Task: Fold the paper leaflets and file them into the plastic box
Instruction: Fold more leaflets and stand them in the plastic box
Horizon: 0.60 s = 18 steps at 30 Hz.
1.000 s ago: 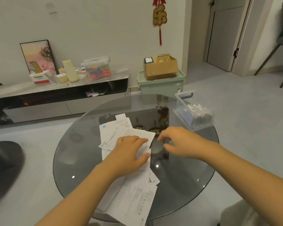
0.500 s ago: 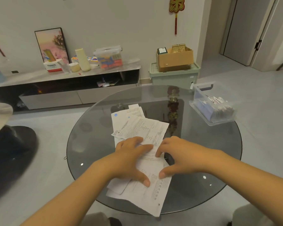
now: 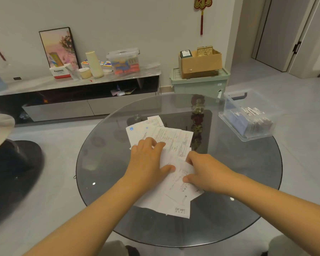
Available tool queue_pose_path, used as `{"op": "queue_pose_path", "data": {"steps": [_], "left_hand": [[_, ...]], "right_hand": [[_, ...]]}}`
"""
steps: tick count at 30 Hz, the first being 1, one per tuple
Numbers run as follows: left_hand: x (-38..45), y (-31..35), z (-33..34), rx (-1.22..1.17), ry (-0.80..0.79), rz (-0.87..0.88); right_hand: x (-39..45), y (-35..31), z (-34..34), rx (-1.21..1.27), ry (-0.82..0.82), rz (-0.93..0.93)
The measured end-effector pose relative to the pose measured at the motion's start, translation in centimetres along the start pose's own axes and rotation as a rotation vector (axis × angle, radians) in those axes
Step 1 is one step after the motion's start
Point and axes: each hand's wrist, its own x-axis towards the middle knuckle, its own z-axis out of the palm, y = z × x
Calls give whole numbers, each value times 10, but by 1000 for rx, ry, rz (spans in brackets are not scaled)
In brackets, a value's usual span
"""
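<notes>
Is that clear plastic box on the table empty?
No. The plastic box already holds a row of folded papers standing on edge, seen through its clear walls.

Paper leaflets lie overlapped on the middle of the round table. The left hand and right hand rest on them. The plastic box sits at the table's far right edge, well apart.

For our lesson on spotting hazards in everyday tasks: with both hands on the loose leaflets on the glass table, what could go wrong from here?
1. The leaflets overlap loosely, so the right hand may lift several.
2. One sheet's corner lies near the glass table's edge; a nudge from the left hand could slide it off.
3. The plastic box sits at the rim and could be knocked off.
</notes>
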Motion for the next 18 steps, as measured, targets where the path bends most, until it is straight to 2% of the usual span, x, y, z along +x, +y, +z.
{"op": "queue_pose_path", "data": {"steps": [3,5,8,12,16,18], "left_hand": [[-3,-5,0,-75,41,3],[-5,-7,2,-113,-6,2],[-5,-7,8,-152,-87,12],[0,-5,10,-139,-99,54],[3,1,6,-95,-26,143],[4,3,2,-160,33,83]], "right_hand": [[-1,6,-6,67,73,29],[-3,11,-9,77,98,27],[-9,18,-9,91,91,-9],[-11,24,-8,141,61,18],[-16,29,-12,143,-3,61],[-21,30,-16,154,-43,72]]}}
